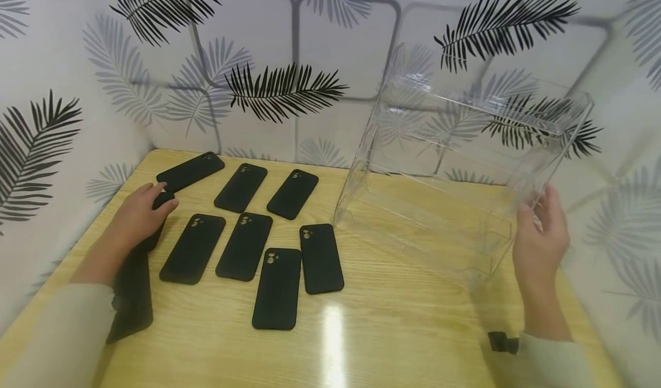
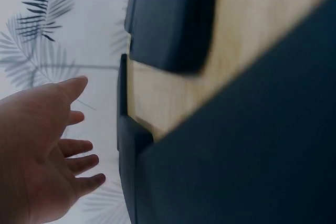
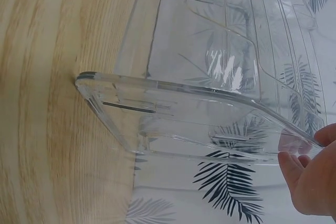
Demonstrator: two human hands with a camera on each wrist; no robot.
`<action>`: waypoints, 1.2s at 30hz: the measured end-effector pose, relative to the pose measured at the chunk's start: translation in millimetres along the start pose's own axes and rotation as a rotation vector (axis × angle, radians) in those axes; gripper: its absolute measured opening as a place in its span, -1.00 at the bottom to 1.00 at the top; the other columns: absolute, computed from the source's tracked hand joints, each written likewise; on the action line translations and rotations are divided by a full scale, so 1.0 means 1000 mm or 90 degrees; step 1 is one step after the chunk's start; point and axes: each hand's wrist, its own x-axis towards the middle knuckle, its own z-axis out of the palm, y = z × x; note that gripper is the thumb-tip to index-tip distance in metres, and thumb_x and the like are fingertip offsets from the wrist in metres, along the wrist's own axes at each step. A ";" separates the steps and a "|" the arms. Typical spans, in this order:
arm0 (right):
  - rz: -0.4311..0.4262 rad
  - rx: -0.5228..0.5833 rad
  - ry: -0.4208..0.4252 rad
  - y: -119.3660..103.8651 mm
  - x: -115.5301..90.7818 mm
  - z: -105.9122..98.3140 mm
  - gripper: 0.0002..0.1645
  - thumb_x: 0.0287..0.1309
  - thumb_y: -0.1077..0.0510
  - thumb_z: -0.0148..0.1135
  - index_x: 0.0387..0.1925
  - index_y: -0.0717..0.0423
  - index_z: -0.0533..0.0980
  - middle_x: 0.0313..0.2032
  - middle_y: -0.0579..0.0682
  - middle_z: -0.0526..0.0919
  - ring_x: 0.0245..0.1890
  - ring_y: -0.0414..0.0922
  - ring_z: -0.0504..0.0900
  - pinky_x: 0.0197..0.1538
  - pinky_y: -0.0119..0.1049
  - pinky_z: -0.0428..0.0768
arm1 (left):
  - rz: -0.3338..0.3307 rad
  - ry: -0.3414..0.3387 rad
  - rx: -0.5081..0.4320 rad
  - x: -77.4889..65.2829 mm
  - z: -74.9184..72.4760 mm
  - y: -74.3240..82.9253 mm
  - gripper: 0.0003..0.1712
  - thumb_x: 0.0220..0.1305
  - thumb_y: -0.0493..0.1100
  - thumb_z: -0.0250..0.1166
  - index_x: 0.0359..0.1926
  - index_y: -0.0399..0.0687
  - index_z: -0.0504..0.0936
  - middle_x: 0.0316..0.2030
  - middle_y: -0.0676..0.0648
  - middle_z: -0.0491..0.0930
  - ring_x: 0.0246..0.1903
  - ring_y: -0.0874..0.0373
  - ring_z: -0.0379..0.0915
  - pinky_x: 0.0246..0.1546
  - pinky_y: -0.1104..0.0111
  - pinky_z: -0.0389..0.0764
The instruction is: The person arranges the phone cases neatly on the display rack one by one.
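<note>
My left hand (image 1: 136,216) is at the left side of the table, over a black phone case (image 1: 164,200) that it partly covers. In the left wrist view its fingers (image 2: 79,163) are spread and relaxed, with nothing between them. A clear plastic tiered display rack (image 1: 459,187) stands tilted on the right half of the table. At its right side edge, my right hand (image 1: 542,244) pinches the panel. The right wrist view shows the thumb and fingers at the edge of the rack's side panel (image 3: 210,95), some of them seen through the plastic.
Several more black phone cases lie spread over the left and middle table, including one at the back left (image 1: 191,171) and one at the front (image 1: 277,289). Another dark case (image 1: 134,299) lies beside my left forearm. A leaf-patterned wall covering (image 1: 320,49) borders the wooden table (image 1: 403,325).
</note>
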 end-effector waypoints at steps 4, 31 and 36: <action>0.011 0.004 -0.001 0.001 0.000 -0.001 -0.34 0.45 0.09 0.06 0.51 -0.27 0.23 0.43 -0.04 0.36 0.37 -0.20 0.40 0.46 -0.23 0.30 | -0.006 -0.039 0.026 0.003 0.002 -0.011 -0.04 0.55 0.26 -0.06 0.47 -0.55 0.04 0.34 -0.75 0.00 0.30 -0.68 -0.02 0.31 -0.39 0.10; 0.012 0.000 -0.011 -0.004 -0.002 -0.003 -0.34 0.45 0.12 0.08 0.50 -0.25 0.22 0.41 -0.01 0.38 0.35 -0.21 0.44 0.43 -0.29 0.35 | -0.121 -0.056 0.092 0.010 0.007 -0.032 0.01 0.43 0.32 0.05 0.47 -0.44 0.05 0.30 -0.68 0.05 0.23 -0.73 -0.02 0.09 -0.47 0.21; 0.020 0.037 -0.006 -0.003 -0.001 -0.002 -0.33 0.43 0.15 0.12 0.49 -0.23 0.25 0.37 -0.03 0.41 0.34 -0.20 0.44 0.31 -0.51 0.41 | -0.098 -0.009 0.087 0.011 0.006 -0.033 -0.06 0.44 0.19 0.09 0.43 -0.54 0.09 0.25 -0.73 0.10 0.21 -0.70 0.05 0.15 -0.41 0.23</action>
